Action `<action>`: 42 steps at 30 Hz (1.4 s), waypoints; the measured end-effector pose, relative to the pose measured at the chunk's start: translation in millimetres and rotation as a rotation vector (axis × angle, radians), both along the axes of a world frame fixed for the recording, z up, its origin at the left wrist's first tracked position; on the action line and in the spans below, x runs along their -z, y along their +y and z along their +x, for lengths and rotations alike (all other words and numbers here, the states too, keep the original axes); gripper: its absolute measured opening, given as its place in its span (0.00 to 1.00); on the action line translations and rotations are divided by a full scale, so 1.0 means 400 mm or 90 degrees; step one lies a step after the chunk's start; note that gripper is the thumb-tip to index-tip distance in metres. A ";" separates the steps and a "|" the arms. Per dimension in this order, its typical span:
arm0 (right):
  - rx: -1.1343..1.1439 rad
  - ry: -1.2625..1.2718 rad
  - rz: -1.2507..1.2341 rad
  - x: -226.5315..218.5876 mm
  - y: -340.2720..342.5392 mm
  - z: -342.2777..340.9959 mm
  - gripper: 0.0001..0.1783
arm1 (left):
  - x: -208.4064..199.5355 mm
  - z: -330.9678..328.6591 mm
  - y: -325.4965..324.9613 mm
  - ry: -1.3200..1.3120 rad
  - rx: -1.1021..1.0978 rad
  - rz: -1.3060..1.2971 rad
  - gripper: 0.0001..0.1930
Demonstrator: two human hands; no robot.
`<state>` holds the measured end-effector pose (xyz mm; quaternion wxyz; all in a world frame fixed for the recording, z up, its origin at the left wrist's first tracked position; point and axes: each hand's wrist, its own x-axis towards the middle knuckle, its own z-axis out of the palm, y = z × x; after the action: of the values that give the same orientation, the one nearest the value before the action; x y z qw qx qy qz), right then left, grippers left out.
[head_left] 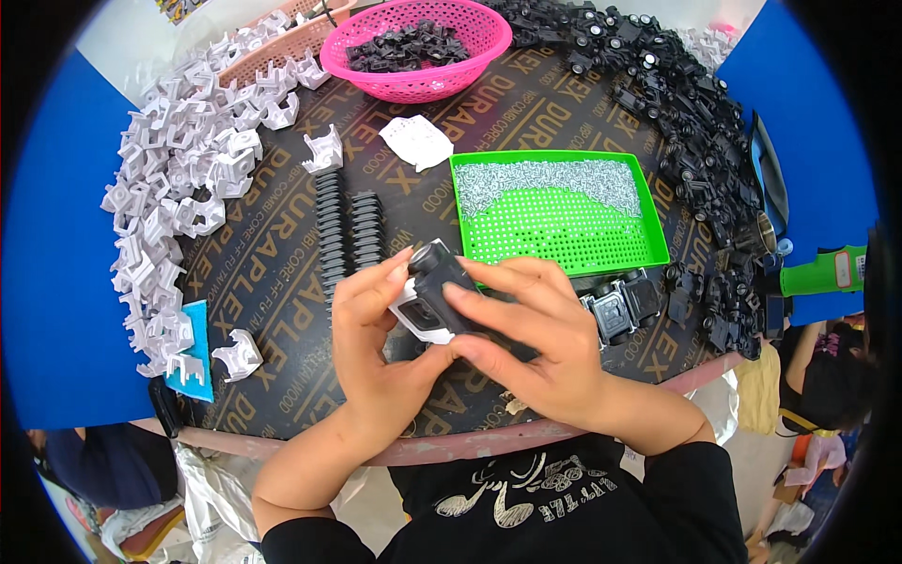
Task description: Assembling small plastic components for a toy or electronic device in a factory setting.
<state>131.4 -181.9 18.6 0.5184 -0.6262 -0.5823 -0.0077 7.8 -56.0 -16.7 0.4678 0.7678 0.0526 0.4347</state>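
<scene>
Both my hands hold one small assembly over the round dark table (282, 282): a black part (437, 282) pressed onto a white plastic part (413, 320). My left hand (381, 348) cups it from the left with the thumb on top. My right hand (526, 338) wraps it from the right, fingers across the black part. Two rows of stacked black ribbed pieces (348, 240) lie just behind my left hand. Finished black-and-grey assemblies (620, 305) sit right of my right hand.
A green perforated tray (564, 240) holds small metal screws. A pink basket (418, 42) holds black parts. White plastic brackets (183, 179) are heaped along the left rim, black assemblies (686, 122) along the right. A green tool (827, 273) lies far right.
</scene>
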 end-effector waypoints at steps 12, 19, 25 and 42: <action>0.007 0.178 0.010 -0.001 -0.026 -0.021 0.23 | 0.006 0.016 -0.012 -0.092 -0.048 0.194 0.40; -0.024 0.223 0.088 -0.001 -0.030 -0.045 0.22 | -0.016 -0.015 -0.020 -0.074 -0.125 0.332 0.37; -0.039 0.208 0.091 -0.001 -0.044 -0.044 0.23 | -0.016 -0.027 -0.026 -0.088 -0.124 0.360 0.31; 0.548 -0.064 -0.230 -0.045 -0.386 0.191 0.12 | -0.002 0.009 -0.109 0.454 0.350 -0.133 0.38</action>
<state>207.7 -336.4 36.8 0.3218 -0.8899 -0.2859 -0.1511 11.4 -99.5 -16.0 0.5934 0.8035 0.0483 -0.0044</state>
